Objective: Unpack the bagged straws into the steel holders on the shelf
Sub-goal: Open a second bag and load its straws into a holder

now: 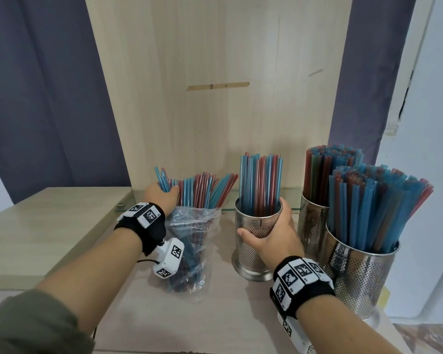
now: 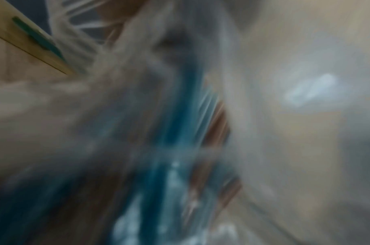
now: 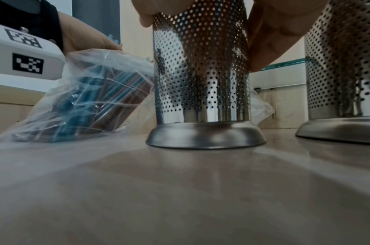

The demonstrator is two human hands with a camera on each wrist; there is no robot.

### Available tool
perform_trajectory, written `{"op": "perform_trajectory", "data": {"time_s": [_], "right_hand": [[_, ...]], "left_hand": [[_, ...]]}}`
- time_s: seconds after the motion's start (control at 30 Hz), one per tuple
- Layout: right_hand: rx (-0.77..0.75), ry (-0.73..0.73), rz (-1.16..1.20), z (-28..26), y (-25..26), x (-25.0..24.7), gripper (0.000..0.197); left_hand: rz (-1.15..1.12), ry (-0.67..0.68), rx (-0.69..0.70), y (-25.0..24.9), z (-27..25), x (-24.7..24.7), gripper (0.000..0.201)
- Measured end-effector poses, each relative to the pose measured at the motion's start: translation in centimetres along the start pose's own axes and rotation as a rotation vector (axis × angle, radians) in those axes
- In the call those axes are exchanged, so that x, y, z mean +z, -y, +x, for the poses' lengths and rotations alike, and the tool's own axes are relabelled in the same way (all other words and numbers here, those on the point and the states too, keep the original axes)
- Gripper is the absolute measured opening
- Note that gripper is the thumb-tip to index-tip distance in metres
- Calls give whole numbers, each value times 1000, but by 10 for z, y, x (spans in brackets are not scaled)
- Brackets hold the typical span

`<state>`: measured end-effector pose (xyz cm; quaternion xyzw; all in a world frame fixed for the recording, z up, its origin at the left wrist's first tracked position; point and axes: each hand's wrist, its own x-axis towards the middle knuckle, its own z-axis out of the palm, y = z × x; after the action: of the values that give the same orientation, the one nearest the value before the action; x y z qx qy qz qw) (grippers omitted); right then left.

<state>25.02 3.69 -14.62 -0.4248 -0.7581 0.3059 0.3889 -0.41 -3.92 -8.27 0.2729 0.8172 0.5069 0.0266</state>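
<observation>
L hand [image 1: 161,194] is curled round a small clump of the blue & red-brown plastic straws [image 1: 202,190] fanning out of the crumpled clear plastic bag [image 1: 189,241], which leans on the pale wood shelf [image 1: 189,315]. R hand [image 1: 271,236] wraps the perforated steel holder w/ flared base [image 1: 253,251], thumb on the near-left wall, fingers up by the rim; it stands upright just right of the bag, partly filled w/ upright straws. Two more perforated steel holders [image 1: 361,277], packed full, stand close together to the right. Left wrist view is blurred: only blue/brown streaks through plastic. Right wrist view shows the held holder's base flat on the shelf, bag touching its left side.
</observation>
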Motion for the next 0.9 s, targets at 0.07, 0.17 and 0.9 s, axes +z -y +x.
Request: {"op": "perform_trajectory", "data": {"time_s": [0.07, 0.17, 0.9], "right_hand": [[8, 3, -3, -1, 1, -1, 119], [15, 11, -2, -1, 1, -1, 119], [8, 23, 18, 0, -1, -1, 121]], "left_hand": [[-23, 10, -11, -3, 0, -2, 14], [-53, 16, -38, -9, 1, -4, 17], [-566, -182, 377, -109, 30, -65, 15]]}}
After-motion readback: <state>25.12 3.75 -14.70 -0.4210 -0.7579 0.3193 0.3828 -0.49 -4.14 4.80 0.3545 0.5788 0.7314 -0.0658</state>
